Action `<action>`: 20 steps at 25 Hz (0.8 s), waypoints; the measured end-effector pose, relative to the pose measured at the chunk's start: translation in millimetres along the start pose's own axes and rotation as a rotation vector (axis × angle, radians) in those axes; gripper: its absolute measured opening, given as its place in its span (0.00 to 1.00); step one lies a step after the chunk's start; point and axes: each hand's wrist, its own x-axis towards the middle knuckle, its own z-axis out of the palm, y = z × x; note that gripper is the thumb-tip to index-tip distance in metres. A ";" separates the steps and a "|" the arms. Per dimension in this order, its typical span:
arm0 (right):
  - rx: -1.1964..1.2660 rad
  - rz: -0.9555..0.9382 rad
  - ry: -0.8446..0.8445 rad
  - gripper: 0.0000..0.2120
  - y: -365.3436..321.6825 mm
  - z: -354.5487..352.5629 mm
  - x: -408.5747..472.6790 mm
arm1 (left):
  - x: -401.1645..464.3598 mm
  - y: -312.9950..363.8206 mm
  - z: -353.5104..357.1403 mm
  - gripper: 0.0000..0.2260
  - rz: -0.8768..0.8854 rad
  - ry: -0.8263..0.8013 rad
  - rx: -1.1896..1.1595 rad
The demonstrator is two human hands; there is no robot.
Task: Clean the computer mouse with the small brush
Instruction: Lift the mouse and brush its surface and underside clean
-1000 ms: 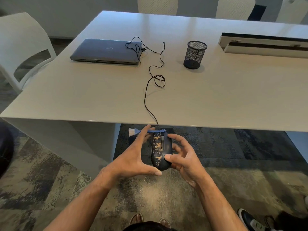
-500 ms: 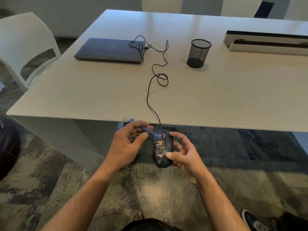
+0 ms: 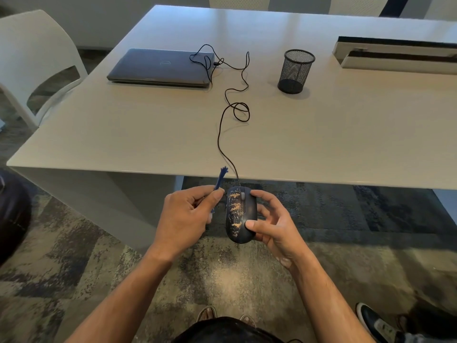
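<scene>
Far to the left of the hands stands a white chair at the corner of the pale table. On the tabletop, up and left of the grip, lies a closed grey laptop.

The left hand is held in front of the table's near edge, its fingers curled round the small blue brush. Thumb and forefinger pinch the handle, and the blue end sticks up past the fingers, reaching the table edge; the lower end of the handle peeps out under the thumb. Which end bears the bristles cannot be told. The brush stands just left of the mouse and does not touch it.

The computer mouse, dark and streaked with tan dirt along its left half, is held in the air just right of the left hand, nose pointing towards the table. The right hand cradles it from the right: the thumb presses on its rear top and the forefinger hooks over its front right edge, the other fingers curled underneath.

From the mouse's nose a black cable runs up over the table edge, loops, and leads to the laptop. Above and right of the grip stands a black mesh pen cup, and farther right a long white box. A dark shoe shows on the carpet at lower right.
</scene>
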 end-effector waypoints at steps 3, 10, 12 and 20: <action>-0.005 0.003 0.001 0.33 -0.4 1.0 -1.1 | -1.5 -0.3 0.1 0.08 0.038 0.016 0.017; -0.013 -0.003 0.003 0.32 -4.8 5.9 -5.2 | -23.1 -1.3 12.8 0.07 0.114 0.075 -0.176; -0.013 -0.003 0.003 0.31 -5.0 7.3 -5.8 | -35.3 -6.1 20.2 0.07 0.147 0.071 -0.187; 0.012 -0.010 0.036 0.30 -2.5 6.9 -8.0 | -50.6 -35.5 23.2 0.02 0.237 0.198 -0.055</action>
